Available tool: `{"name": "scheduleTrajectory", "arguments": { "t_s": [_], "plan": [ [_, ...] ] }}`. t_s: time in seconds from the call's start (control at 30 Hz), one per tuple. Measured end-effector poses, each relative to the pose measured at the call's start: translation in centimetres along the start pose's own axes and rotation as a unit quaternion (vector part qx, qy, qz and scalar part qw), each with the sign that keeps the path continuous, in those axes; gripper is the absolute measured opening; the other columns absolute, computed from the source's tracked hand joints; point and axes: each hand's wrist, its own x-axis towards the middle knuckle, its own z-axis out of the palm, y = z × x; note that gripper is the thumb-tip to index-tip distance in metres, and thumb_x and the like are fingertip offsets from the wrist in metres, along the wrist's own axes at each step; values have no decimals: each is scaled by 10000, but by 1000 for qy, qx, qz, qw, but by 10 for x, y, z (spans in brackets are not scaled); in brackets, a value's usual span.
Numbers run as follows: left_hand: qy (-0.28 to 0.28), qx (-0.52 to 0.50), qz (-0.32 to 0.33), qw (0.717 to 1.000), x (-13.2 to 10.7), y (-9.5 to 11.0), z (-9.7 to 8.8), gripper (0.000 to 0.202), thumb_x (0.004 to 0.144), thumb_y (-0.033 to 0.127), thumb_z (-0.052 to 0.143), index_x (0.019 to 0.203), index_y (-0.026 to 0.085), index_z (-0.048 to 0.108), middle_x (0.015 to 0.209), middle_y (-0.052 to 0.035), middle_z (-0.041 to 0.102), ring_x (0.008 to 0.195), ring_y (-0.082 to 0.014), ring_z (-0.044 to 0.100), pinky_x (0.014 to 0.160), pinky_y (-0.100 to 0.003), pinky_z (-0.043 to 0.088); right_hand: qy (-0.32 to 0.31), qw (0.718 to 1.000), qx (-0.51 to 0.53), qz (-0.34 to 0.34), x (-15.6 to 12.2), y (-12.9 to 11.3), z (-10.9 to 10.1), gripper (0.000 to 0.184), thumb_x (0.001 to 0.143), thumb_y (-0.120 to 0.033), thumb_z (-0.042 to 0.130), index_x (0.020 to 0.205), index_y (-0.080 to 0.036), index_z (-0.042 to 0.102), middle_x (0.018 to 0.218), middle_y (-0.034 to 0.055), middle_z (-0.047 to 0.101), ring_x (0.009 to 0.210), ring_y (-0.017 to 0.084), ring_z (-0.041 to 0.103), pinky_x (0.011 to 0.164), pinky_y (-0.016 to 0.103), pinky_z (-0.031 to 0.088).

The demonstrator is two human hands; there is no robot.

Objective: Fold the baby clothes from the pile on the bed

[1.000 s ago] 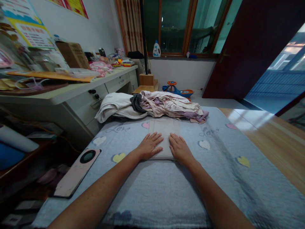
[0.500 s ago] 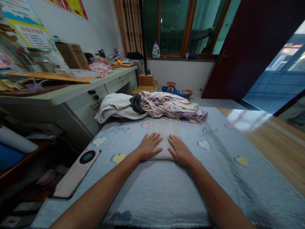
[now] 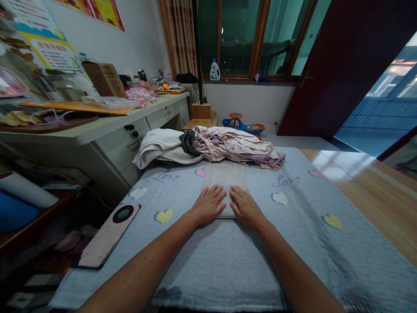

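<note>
A folded pale striped cloth (image 3: 224, 176) lies flat on the blue-grey blanket (image 3: 293, 243) with heart patterns. My left hand (image 3: 208, 203) rests palm down on the near left part of the cloth, fingers stretched out. My right hand (image 3: 245, 206) lies flat on its near right part, fingers together and extended. The two hands sit side by side, almost touching. Behind the cloth is a heap of unfolded clothes (image 3: 228, 145) in white, grey and pinkish colours.
A phone in a pink case (image 3: 110, 234) lies at the blanket's left edge. A cluttered white desk (image 3: 107, 126) stands on the left. Bare wooden tabletop (image 3: 374, 195) shows on the right. A toy car (image 3: 243, 121) sits on the floor near the window.
Both hands have slid slightly closer together on the near end of the folded cloth. The view has shifted a little to the left.
</note>
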Motion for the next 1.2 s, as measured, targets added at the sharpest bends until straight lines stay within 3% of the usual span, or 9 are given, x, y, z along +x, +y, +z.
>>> {"name": "scheduleTrajectory", "arguments": {
  "t_s": [0.33,0.63,0.87,1.03,1.2],
  "plan": [
    [-9,2,-2,1000,0,3,-3,577,1030,523,296,1543,268,356,1630,-72,307,1521,-263,213,1209,-545,186,-63,997,-31,26,-3,-10,-2,585,1020,-455,384,1486,-110,463,1584,157,365,1486,287,297,1201,490,279],
    [-3,1,-2,1000,-1,2,-2,565,1028,494,312,1542,266,363,1626,-68,314,1520,-264,216,1210,-548,192,-78,996,-30,36,-2,-9,-1,611,1013,-489,372,1507,-135,438,1601,133,338,1501,267,261,1212,479,243],
    [45,32,-13,998,-5,11,-2,505,1028,432,335,1479,243,463,1598,-72,376,1492,-266,295,1213,-536,201,-86,995,-34,42,-2,-12,-4,605,1010,-473,378,1505,-130,440,1606,134,326,1503,269,255,1212,470,240],
    [41,24,4,999,-7,17,0,487,1038,328,287,1468,196,471,1546,-73,462,1460,-230,359,1214,-461,234,-93,994,-32,46,-2,-13,-6,609,1004,-451,381,1517,-125,419,1613,128,313,1507,260,245,1215,463,233],
    [24,9,-9,1000,-8,13,1,518,1039,413,301,1517,244,408,1596,-39,385,1505,-262,259,1208,-502,231,-93,993,-36,59,-2,-15,-7,628,1001,-472,382,1530,-134,397,1620,118,296,1515,284,214,1221,509,181]
  ]
}}
